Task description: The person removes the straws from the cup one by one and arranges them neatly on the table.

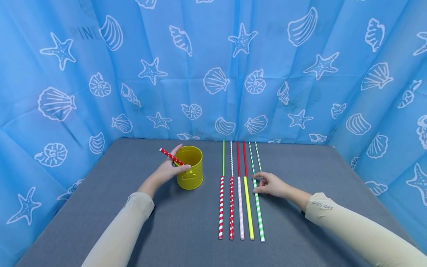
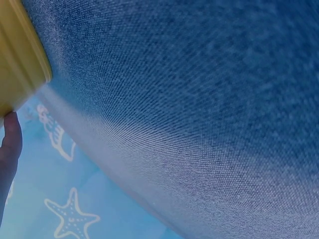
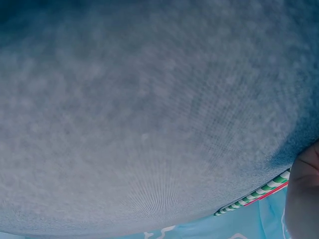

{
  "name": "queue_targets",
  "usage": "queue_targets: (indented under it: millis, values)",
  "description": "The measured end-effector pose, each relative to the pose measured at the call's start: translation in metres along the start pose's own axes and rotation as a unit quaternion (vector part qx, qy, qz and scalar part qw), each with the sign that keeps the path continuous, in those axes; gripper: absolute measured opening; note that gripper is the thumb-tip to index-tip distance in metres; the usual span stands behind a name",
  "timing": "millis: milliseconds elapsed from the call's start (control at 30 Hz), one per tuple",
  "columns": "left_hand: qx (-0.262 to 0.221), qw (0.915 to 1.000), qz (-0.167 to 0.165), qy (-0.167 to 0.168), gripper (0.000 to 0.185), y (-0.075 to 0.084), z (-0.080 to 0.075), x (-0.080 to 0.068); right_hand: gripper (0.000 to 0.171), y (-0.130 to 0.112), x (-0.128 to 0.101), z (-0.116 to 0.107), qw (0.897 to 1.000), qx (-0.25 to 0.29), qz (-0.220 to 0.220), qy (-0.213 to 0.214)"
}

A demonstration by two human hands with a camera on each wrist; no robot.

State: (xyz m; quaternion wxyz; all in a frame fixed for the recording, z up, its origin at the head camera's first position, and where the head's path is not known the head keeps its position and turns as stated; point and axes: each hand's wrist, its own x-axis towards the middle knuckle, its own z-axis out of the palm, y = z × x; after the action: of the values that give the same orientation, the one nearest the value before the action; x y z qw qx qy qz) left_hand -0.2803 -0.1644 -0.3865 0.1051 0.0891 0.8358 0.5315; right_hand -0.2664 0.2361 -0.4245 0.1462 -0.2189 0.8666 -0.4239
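A yellow metal bucket [image 1: 190,167] stands on the grey table [image 1: 186,222]. My left hand [image 1: 171,168] pinches a red straw with white dots [image 1: 171,156] just at the bucket's left rim; the straw slants up to the left. In the left wrist view the bucket [image 2: 17,55] fills the top left corner, with a fingertip [image 2: 11,137] below it. Right of the bucket, several straws [image 1: 238,185] lie side by side in two rows. My right hand [image 1: 271,184] rests at the right end of the rows, fingers on a green-and-white striped straw [image 1: 258,211]. That striped straw [image 3: 254,195] shows in the right wrist view.
A blue cloth with white shells and starfish [image 1: 213,66] walls the table at the back and both sides. Bare grey surface lies in front of the bucket and at the table's right.
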Motion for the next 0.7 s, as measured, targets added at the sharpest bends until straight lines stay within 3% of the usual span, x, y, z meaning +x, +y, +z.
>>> queue_targets:
  millis: [400, 700]
  values:
    - [0.004, 1.0000, 0.003, 0.006, 0.091, -0.004, 0.000, 0.001, 0.051, -0.018, 0.008, -0.011, 0.999, 0.002, 0.026, 0.022]
    - [0.009, 0.9995, 0.029, 0.006, 0.088, -0.006, 0.001, 0.003, 0.048, -0.068, 0.034, -0.018, 0.994, 0.092, -0.003, 0.066]
